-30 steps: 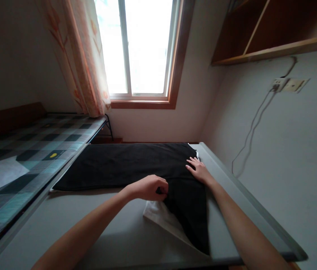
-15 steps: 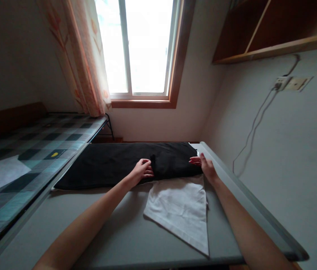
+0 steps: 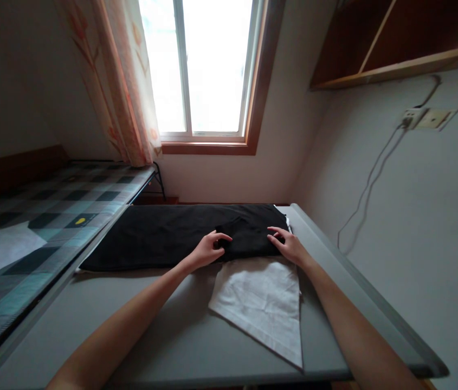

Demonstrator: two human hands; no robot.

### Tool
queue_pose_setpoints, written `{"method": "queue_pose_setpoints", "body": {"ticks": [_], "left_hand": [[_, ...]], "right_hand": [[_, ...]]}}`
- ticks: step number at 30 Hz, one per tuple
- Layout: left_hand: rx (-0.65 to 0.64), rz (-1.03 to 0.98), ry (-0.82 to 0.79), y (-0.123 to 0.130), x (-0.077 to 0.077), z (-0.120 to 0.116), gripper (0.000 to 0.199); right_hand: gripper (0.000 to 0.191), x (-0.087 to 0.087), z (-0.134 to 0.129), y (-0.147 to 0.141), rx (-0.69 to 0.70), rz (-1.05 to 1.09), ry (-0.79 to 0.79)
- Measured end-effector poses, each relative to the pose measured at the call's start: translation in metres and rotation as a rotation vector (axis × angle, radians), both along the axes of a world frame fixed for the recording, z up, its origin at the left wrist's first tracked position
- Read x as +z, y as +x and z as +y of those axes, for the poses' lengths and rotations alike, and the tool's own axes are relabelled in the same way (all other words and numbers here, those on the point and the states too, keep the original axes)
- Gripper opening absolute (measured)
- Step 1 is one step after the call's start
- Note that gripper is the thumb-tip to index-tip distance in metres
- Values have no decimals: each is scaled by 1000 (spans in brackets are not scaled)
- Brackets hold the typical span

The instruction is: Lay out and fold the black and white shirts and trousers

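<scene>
A folded black garment (image 3: 151,233) lies across the far part of the grey table (image 3: 163,325). From its near edge a white sleeve-like piece of cloth (image 3: 259,303) spreads toward me. My left hand (image 3: 210,248) is at the near edge of the black cloth, thumb and forefinger apart, beside a small raised fold. Over the right end of the garment is my right hand (image 3: 288,244), its fingers bent and spread with nothing visible between them. Whether the fingertips touch the cloth I cannot tell.
A checked mattress (image 3: 102,189) on a metal-framed bed stands left, with a white sheet of paper (image 3: 5,249) on it. A wall borders the table's right side, with a socket (image 3: 413,116) and cord. A curtain (image 3: 118,81) hangs beside the window (image 3: 216,65).
My left hand has opened and let go of the black cloth, whose pinched tuft now lies lower. My right hand has turned inward over the garment's right end.
</scene>
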State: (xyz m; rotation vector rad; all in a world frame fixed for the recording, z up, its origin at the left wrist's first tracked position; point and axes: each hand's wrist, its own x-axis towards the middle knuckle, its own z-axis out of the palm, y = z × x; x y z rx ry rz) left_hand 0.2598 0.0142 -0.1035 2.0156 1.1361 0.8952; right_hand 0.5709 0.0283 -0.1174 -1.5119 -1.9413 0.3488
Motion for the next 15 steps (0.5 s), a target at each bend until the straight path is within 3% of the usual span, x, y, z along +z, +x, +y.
{"method": "queue_pose_setpoints", "body": {"ticks": [5,7,11,15], "left_hand": [[-162,-55,255,5,15,-11,59],[-207,-86,281,8,19,-16,59],[-142,-213,105,10,18,-15,57],[-25,-228,-63,2,9,-3,75]], "right_hand": [[59,0,1,-1,30,50,24],[65,0,1,-1,17,119,24],[65,3,3,0,-28,181,-39],[58,5,0,1,6,87,-76]]}}
